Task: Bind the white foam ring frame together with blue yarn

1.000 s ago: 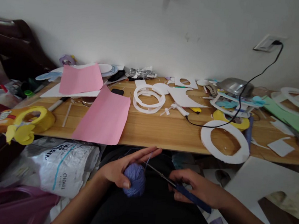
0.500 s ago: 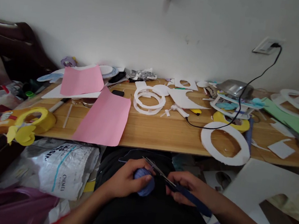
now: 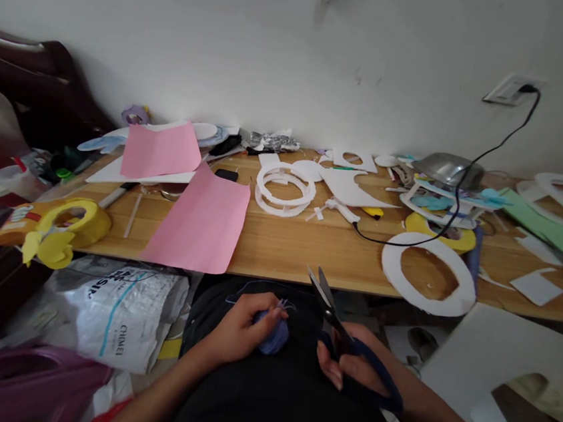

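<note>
Over my lap, my left hand (image 3: 248,325) is closed around a small ball of blue yarn (image 3: 274,336), with short strand ends sticking up by the thumb and fingertip. A loose strand of the same yarn trails across the dark clothing behind that hand. My right hand (image 3: 354,359) grips dark blue-handled scissors (image 3: 332,314) by the handles. Their blades are slightly parted, point up toward the table edge and stand apart from the yarn.
The wooden table (image 3: 307,254) ahead bears pink sheets (image 3: 205,220), a white double ring (image 3: 285,190), a flat white ring (image 3: 428,273), a glue gun (image 3: 342,209) with a black cord, and yellow tape (image 3: 76,220). A white bag (image 3: 114,317) lies below left.
The scissors have moved away from the yarn ball; their tips now point upward with the blades parted. Short yarn ends now stick up at my left fingertips.
</note>
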`<state>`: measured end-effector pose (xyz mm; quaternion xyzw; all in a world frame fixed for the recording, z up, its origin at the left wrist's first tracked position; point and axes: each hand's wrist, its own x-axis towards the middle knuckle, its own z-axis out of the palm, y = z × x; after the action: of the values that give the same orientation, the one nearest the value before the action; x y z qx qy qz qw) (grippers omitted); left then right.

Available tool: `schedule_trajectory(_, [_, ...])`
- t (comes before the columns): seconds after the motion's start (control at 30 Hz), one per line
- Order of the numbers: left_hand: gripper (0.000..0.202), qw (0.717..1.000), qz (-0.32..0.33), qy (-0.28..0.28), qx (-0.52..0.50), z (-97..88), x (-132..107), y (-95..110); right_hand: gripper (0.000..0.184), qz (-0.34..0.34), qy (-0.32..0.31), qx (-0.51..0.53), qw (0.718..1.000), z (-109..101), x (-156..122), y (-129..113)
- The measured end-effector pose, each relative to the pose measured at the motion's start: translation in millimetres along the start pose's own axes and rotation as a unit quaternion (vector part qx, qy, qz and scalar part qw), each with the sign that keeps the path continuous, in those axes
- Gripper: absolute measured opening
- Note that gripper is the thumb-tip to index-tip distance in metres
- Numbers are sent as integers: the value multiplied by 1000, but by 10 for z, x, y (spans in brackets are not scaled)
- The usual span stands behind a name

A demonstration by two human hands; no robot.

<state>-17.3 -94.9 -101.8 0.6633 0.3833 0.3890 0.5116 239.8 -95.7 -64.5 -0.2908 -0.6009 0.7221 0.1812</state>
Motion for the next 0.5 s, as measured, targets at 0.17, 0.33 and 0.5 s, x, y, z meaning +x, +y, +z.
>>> schedule_trajectory(0.17, [44, 999, -5, 6, -47, -20, -6, -15, 37, -20, 148, -93, 984, 47, 88, 71])
schedule_trajectory(0.33, [40, 994, -9, 11, -111, -50, 9, -15, 26, -65, 258, -196, 944, 208, 439, 234])
schedule_trajectory(0.5, [36, 971, -42, 42, -231, -71, -13, -42, 24, -56, 312, -346, 883, -15, 638, 275])
